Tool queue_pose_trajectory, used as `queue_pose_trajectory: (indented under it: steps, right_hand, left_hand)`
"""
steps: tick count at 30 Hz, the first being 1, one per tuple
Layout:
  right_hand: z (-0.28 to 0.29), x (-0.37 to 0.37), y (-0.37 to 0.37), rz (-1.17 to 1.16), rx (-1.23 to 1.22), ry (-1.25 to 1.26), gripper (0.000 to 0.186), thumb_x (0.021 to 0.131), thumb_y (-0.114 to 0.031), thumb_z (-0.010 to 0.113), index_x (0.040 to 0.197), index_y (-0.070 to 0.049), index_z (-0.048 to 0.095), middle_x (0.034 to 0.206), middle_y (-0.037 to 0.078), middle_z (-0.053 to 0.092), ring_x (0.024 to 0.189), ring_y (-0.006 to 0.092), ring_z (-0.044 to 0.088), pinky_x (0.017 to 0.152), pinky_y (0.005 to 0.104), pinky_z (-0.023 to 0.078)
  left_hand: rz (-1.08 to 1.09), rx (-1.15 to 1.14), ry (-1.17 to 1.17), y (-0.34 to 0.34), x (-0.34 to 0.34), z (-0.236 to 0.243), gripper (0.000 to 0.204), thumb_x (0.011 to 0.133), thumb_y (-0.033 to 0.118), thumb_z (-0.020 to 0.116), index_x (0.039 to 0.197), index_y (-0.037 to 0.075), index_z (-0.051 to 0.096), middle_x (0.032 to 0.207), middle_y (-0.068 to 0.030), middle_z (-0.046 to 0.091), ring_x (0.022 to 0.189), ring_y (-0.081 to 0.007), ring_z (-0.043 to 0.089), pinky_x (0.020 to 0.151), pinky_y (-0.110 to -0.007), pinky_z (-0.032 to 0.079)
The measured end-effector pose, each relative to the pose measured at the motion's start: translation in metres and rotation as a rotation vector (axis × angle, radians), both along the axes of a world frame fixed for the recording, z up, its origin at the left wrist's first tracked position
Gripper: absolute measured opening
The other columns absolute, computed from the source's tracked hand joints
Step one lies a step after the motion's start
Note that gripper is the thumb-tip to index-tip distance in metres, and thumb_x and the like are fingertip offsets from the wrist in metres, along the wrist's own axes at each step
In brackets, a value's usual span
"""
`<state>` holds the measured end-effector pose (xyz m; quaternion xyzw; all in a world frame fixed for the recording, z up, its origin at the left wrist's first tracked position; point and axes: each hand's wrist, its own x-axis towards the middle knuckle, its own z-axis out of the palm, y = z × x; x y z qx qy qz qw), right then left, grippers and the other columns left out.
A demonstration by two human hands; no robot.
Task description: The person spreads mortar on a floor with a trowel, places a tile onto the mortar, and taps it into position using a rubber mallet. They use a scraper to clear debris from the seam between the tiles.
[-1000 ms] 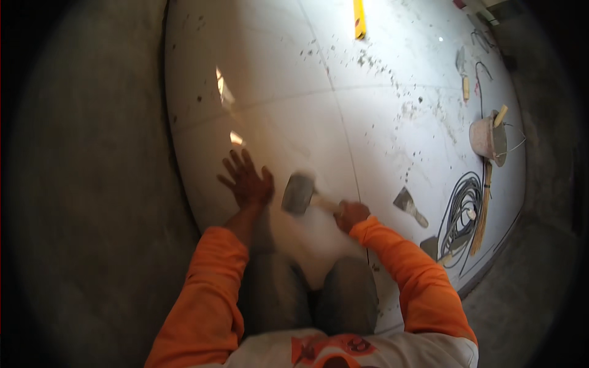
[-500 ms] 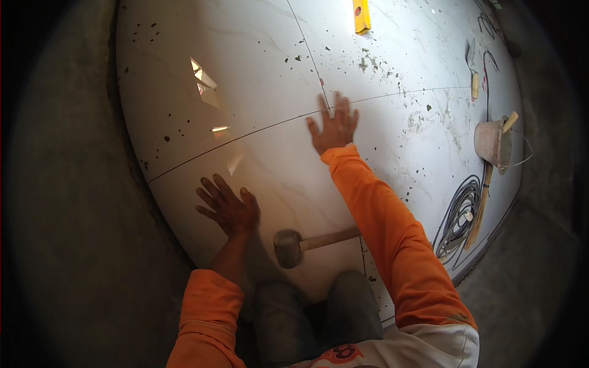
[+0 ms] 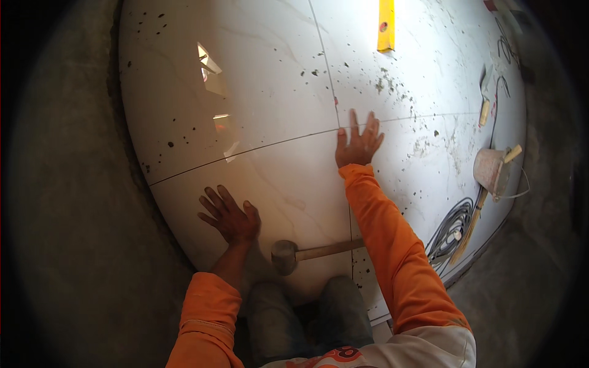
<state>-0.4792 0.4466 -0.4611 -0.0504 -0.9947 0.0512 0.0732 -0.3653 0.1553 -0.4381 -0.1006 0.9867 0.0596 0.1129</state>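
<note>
My left hand [image 3: 232, 216] lies flat with fingers spread on a large white marbled floor tile [image 3: 288, 184], holding nothing. Farther ahead and to the right, my right hand [image 3: 359, 142] is spread out over the seam where several tiles meet, its fingertips crossing the joint line. Nothing is in it. Between my arms, close to my knees, a mallet [image 3: 284, 257] with a dark head and wooden handle rests on the tile. The end of its handle is hidden behind my right sleeve.
A yellow spirit level [image 3: 386, 27] lies at the far side. Along the right stand a bucket [image 3: 488, 170] and a trowel [image 3: 485, 98], with a coiled cable [image 3: 453, 230] and a straw broom [image 3: 471, 230] nearer. Dark crumbs dot the tiles. Rough concrete [image 3: 67, 202] borders the left.
My right hand has shifted slightly right across the tile seam, still spread. The left hand stays nearly in place. The view has tilted a little, so the surroundings sit lower.
</note>
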Motion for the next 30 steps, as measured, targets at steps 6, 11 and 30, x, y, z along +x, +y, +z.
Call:
queue_pose_trajectory:
  steps: [6, 11, 30]
  right_hand:
    - [-0.001, 0.015, -0.013, 0.105, 0.013, -0.007, 0.057, 0.091, -0.044, 0.051, 0.141, -0.017, 0.046, 0.149, 0.023, 0.031, 0.137, 0.0425, 0.027, 0.108, 0.0644, 0.016]
    - [0.004, 0.025, -0.020, 0.180, -0.024, -0.038, 0.058, 0.091, -0.043, 0.051, 0.142, -0.016, 0.044, 0.149, 0.023, 0.031, 0.137, 0.0426, 0.027, 0.109, 0.0638, 0.016]
    - [0.035, 0.208, -0.028, 0.201, -0.231, -0.165, 0.058, 0.088, -0.040, 0.057, 0.137, -0.008, 0.049, 0.147, 0.027, 0.031, 0.135, 0.0440, 0.029, 0.109, 0.0594, 0.020]
  left_hand:
    - [0.004, 0.006, -0.041, -0.002, -0.001, 0.004, 0.083, 0.082, 0.034, 0.050, 0.148, -0.002, 0.014, 0.155, -0.0271, 0.006, 0.142, -0.0505, 0.001, 0.107, -0.070, 0.003]
    - [-0.012, 0.018, -0.018, -0.004, 0.001, 0.003, 0.083, 0.083, 0.036, 0.048, 0.148, -0.002, 0.014, 0.155, -0.0267, 0.005, 0.142, -0.0494, 0.000, 0.107, -0.070, 0.002]
    - [0.017, -0.028, 0.064, -0.005, 0.008, -0.002, 0.079, 0.089, 0.042, 0.045, 0.150, 0.006, 0.012, 0.157, -0.0197, 0.006, 0.145, -0.0419, 0.001, 0.111, -0.065, 0.001]
